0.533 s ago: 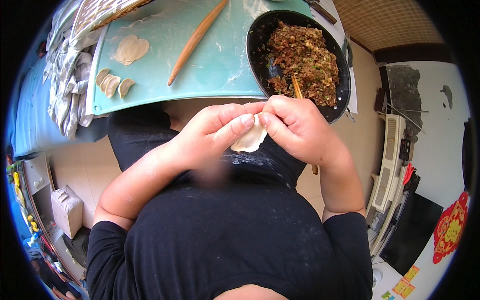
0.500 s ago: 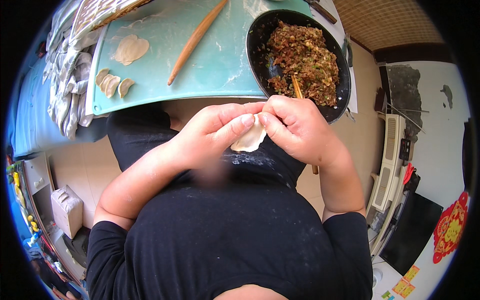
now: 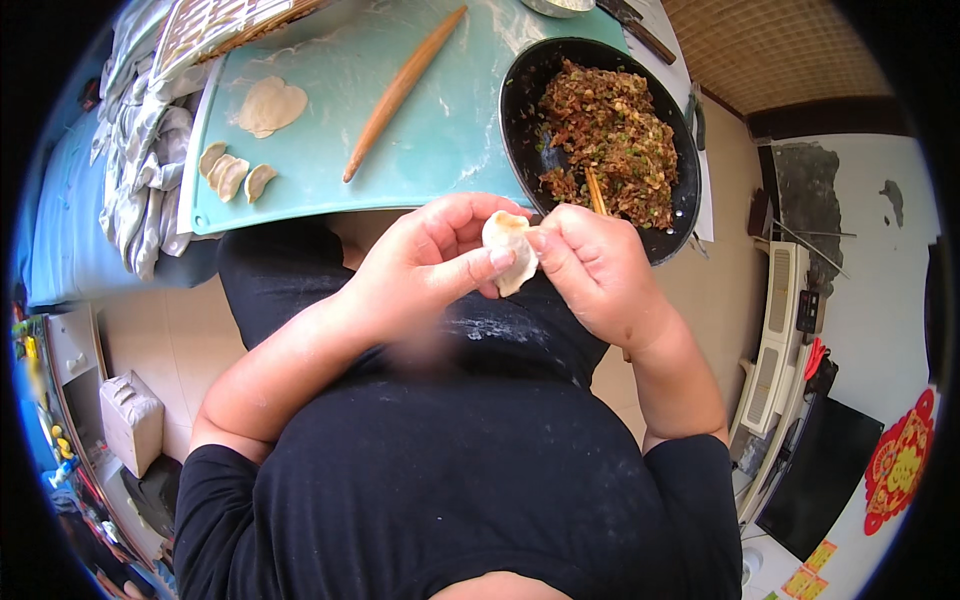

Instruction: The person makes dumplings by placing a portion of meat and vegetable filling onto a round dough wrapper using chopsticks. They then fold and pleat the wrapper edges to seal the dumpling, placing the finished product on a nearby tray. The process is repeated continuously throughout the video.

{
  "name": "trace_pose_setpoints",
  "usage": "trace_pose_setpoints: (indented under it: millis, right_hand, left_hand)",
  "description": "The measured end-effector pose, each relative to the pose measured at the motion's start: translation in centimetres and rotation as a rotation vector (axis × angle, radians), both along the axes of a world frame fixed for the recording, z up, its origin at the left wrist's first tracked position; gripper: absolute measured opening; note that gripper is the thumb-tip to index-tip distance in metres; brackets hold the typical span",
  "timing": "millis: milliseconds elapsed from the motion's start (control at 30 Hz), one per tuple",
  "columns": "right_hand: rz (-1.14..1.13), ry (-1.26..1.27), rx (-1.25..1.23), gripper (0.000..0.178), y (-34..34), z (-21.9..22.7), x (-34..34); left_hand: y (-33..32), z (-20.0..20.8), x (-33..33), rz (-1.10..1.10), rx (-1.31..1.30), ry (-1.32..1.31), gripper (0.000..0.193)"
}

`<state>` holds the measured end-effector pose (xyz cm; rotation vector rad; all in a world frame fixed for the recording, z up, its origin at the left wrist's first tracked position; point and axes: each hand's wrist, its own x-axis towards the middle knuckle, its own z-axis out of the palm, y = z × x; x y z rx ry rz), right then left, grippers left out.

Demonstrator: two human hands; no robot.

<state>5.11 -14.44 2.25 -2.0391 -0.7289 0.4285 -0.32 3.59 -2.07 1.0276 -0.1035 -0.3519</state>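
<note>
Left hand: fingers curled behind the dough wrapper, thumb pressed to its near face. Right hand: thumb and curled fingers pinching its right edge.

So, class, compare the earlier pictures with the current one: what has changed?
The left hand and right hand have parted slightly, uncovering more of the dough piece between them, its upper end now showing; neither has let go. The rolling pin, pan and folded dumplings lie as before.
</note>
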Motion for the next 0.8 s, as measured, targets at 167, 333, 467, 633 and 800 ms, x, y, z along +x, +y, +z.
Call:
trace_pose_setpoints:
  millis: [167, 333, 467, 633, 800]
  right_hand:
    - [0.089, -0.126, -0.094, 0.017, -0.4, 0.1, 0.1]
    - [0.049, -0.265, -0.039, 0.017, -0.3, -0.3, 0.1]
    - [0.117, -0.172, -0.096, 0.014, -0.8, -0.5, 0.5]
    - [0.128, -0.430, -0.066, 0.009, 0.0, -0.4, 0.1]
    - [0.179, -0.411, -0.080, 0.025, -1.0, -0.4, 0.8]
  left_hand:
    - [-0.1, -0.4, 0.0, 0.075, -0.085, 0.040, 0.035]
    - [-0.1, -0.4, 0.1, 0.067, -0.090, 0.007, 0.035]
    - [0.4, 0.3, -0.2, 0.079, -0.039, 0.067, 0.035]
    - [0.1, -0.5, 0.1, 0.103, -0.061, 0.036, 0.037]
    - [1.1, -1.4, 0.0, 0.121, 0.263, -0.179, 0.034]
